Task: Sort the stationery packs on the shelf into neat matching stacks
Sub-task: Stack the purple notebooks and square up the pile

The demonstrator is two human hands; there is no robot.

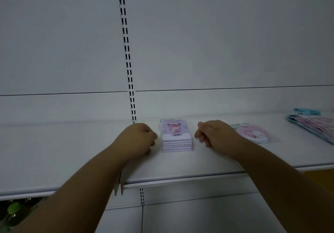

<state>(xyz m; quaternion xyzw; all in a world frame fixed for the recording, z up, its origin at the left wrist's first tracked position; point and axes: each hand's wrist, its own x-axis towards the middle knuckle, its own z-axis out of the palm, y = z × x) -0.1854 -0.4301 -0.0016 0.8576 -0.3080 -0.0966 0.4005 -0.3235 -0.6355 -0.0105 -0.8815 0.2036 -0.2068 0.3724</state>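
Your left hand [140, 138] and right hand [213, 133] rest curled and empty on the shelf [72, 151], flanking the neat purple stack [176, 136] without touching it. The pink oval packs [253, 133] lie beside your right hand.

Dim white back panel [216, 39] behind slotted upright [126, 39], white shelf [54, 153].

The white shelf [54, 151] carries a purple stack [176, 136], pink oval packs [254, 134] and fanned pink packs [314, 126].
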